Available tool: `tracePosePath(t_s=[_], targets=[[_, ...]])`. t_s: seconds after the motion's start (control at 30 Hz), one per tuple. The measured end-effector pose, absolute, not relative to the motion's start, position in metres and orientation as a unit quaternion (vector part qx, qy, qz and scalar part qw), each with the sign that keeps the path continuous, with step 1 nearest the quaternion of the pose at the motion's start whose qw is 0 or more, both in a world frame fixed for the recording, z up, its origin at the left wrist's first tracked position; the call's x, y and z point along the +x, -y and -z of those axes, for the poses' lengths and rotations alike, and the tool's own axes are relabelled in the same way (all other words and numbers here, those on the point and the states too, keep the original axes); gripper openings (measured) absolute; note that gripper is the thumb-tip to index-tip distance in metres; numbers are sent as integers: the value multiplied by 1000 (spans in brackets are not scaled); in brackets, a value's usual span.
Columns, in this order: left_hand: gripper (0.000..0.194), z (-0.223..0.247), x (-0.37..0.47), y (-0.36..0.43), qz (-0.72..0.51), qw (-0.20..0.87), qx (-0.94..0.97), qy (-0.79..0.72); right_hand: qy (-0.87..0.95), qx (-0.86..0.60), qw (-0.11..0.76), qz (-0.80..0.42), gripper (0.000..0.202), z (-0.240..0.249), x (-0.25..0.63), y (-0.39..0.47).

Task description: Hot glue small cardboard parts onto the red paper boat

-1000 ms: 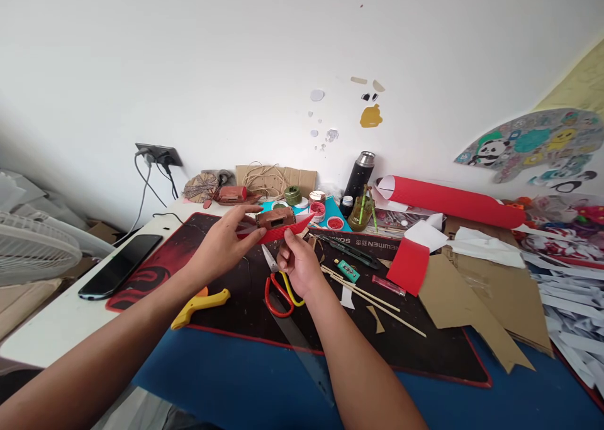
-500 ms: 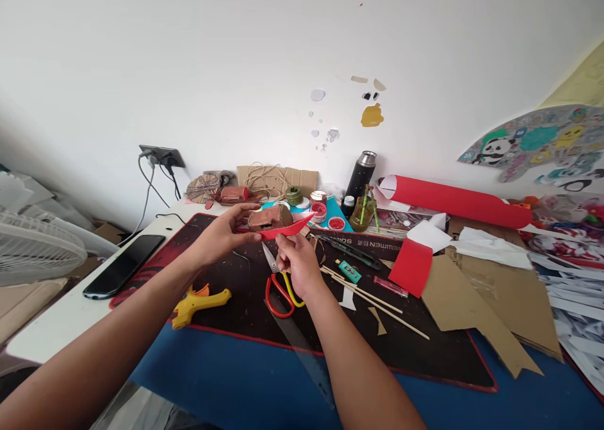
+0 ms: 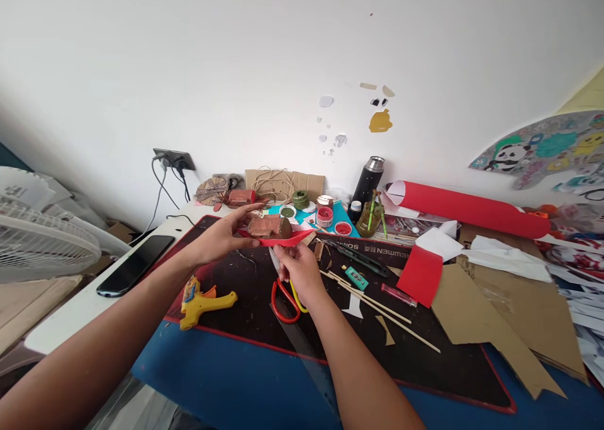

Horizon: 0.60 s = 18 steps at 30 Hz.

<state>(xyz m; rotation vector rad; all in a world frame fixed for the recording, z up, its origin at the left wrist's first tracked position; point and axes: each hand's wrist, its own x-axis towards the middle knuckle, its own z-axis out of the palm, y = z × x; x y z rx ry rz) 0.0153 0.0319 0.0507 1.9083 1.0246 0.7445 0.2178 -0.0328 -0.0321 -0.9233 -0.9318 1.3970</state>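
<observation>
Between my hands is a small red model boat (image 3: 283, 240) with a brown, rounded cabin (image 3: 270, 226) on top, held above the desk mat. My left hand (image 3: 231, 233) grips its left end, thumb at the near side and fingers behind the cabin. My right hand (image 3: 298, 266) pinches the hull from below, near the right end. Under my right hand lie scissors (image 3: 285, 305) with red and yellow handles, partly hidden. A long flat ruler-like strip (image 3: 306, 354) passes beneath them. A yellow glue gun (image 3: 207, 305) lies left of the scissors.
Paint jars (image 3: 324, 216), a black flask (image 3: 368, 179) and a red paper roll (image 3: 467, 206) line the wall. To the right lie wooden sticks (image 3: 396, 314), a cutter knife (image 3: 361, 258) and cut cardboard (image 3: 472, 310). A phone (image 3: 136, 266) and a fan (image 3: 42, 222) are at left.
The view has shifted, so the scene sits slightly lower and further right. The boat has tilted a little in my hands, showing more of the cabin's top; both hands keep their hold.
</observation>
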Motion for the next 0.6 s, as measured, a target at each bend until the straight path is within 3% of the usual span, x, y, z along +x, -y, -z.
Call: tracePosePath(t_s=[0.2,0.3,0.6], targets=[[86,-39,5,-48,-316,304,752,-491,324,-441,594,-590,66,31,222,29],[86,-28,0,-59,-282,253,757,-532,304,-451,607,-580,65,28,225,28],[94,-2,-2,-70,-197,251,761,-565,328,-446,602,-575,59,27,223,31]])
